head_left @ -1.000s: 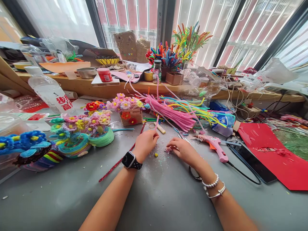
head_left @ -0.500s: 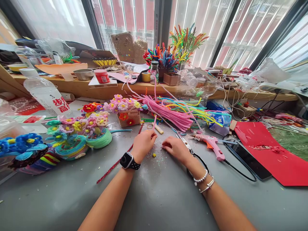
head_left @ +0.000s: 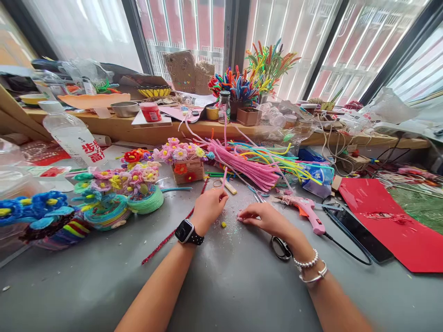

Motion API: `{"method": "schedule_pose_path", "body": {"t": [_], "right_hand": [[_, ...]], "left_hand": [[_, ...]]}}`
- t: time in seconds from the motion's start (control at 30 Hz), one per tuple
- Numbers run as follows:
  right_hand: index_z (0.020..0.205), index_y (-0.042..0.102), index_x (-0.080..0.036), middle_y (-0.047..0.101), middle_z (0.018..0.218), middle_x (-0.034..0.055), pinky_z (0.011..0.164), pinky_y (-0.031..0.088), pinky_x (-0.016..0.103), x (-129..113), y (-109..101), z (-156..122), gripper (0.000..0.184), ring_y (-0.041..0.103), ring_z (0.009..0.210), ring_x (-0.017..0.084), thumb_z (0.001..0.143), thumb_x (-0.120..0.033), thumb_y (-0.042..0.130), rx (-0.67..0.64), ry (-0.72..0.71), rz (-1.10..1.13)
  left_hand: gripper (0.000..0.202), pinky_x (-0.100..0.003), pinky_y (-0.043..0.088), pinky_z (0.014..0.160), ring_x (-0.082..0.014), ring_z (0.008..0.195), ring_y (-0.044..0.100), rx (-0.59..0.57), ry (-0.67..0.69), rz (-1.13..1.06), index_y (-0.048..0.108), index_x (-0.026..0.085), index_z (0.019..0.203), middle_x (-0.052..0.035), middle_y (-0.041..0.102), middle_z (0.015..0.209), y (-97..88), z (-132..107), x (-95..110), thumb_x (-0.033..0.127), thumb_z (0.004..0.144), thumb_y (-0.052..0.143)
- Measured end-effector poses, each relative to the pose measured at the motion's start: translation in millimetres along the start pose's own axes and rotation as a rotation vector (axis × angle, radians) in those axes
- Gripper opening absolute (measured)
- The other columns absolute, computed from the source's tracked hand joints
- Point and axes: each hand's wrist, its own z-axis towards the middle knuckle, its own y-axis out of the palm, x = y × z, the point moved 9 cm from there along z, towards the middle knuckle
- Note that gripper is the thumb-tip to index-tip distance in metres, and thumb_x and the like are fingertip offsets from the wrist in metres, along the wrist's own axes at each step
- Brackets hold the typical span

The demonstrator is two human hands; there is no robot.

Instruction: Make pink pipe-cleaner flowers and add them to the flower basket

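My left hand (head_left: 208, 207), with a black smartwatch on its wrist, is closed in a pinch on a short pink pipe cleaner (head_left: 224, 177) that sticks up from the fingers. My right hand (head_left: 263, 217), with bead bracelets on its wrist, rests on the grey table (head_left: 221, 286). Its fingertips are pressed together on small pink bits (head_left: 240, 216). A tiny yellow piece (head_left: 223, 224) lies between the hands. Scissors (head_left: 277, 242) lie partly under my right wrist.
A bundle of pink and mixed pipe cleaners (head_left: 256, 163) lies just beyond the hands. Pipe-cleaner flower baskets (head_left: 117, 193) stand at left, and a long red pipe cleaner (head_left: 173, 233) lies there. At right are a pink glue gun (head_left: 308, 210), a phone (head_left: 360, 233) and red paper (head_left: 391, 221).
My right hand slid a little left, then back right toward the scissors, its fingers staying on the pink bits. My left hand kept its pinch on the pipe cleaner.
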Motion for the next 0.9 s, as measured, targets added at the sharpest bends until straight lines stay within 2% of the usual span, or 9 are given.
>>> {"method": "schedule_pose_path", "body": {"t": [0.13, 0.27, 0.37, 0.63, 0.77, 0.9], "right_hand": [[0.081, 0.066, -0.015, 0.068, 0.079, 0.0051, 0.069, 0.045, 0.023, 2, -1, 4, 0.014, 0.061, 0.073, 0.014, 0.073, -0.012, 0.055, 0.041, 0.048, -0.035], [0.086, 0.065, -0.014, 0.064, 0.078, 0.0055, 0.065, 0.044, 0.022, -1, -4, 7, 0.016, 0.058, 0.067, 0.012, 0.073, -0.012, 0.055, 0.093, 0.034, -0.198], [0.086, 0.066, -0.014, 0.062, 0.081, 0.0062, 0.067, 0.043, 0.022, -2, 2, 8, 0.015, 0.057, 0.069, 0.012, 0.073, -0.014, 0.057, 0.052, 0.011, -0.3], [0.084, 0.067, -0.014, 0.063, 0.082, 0.0069, 0.064, 0.04, 0.022, -4, 14, 10, 0.016, 0.058, 0.074, 0.015, 0.078, -0.018, 0.052, -0.055, 0.068, -0.526], [0.08, 0.066, -0.012, 0.063, 0.08, 0.0093, 0.064, 0.039, 0.024, -8, 26, 10, 0.021, 0.058, 0.075, 0.017, 0.082, -0.015, 0.046, -0.125, 0.009, -0.717], [0.081, 0.064, -0.012, 0.062, 0.078, 0.0086, 0.062, 0.039, 0.024, -9, 34, 7, 0.019, 0.057, 0.074, 0.017, 0.082, -0.012, 0.045, -0.127, -0.062, -0.83]], "left_hand": [[0.019, -0.023, 0.035, 0.058, -0.0139, 0.071, 0.056, -0.006, -0.011, 0.001, 0.06, 0.019, 0.078, -0.0018, 0.065, 0.079, 1.0, 0, -1, 0.027, 0.079, 0.043], [0.02, -0.024, 0.035, 0.058, -0.0141, 0.07, 0.056, -0.005, -0.007, 0.004, 0.06, 0.019, 0.077, -0.0017, 0.065, 0.08, 1.6, 0, -2, 0.027, 0.079, 0.042], [0.02, -0.024, 0.035, 0.058, -0.0143, 0.071, 0.057, -0.005, -0.005, -0.001, 0.061, 0.02, 0.078, -0.0014, 0.065, 0.08, 1.5, 1, -2, 0.028, 0.079, 0.043], [0.02, -0.024, 0.036, 0.059, -0.0146, 0.072, 0.057, -0.007, 0.008, 0.011, 0.061, 0.02, 0.078, -0.0018, 0.065, 0.081, 2.0, 1, 0, 0.027, 0.079, 0.042], [0.02, -0.024, 0.037, 0.06, -0.0155, 0.074, 0.058, -0.008, 0.0, 0.009, 0.061, 0.02, 0.078, -0.0016, 0.065, 0.082, 3.1, 0, -1, 0.028, 0.079, 0.042], [0.02, -0.024, 0.037, 0.06, -0.015, 0.074, 0.058, -0.012, 0.002, 0.002, 0.061, 0.02, 0.078, -0.0015, 0.065, 0.082, 2.6, 0, 0, 0.028, 0.078, 0.043]]}}
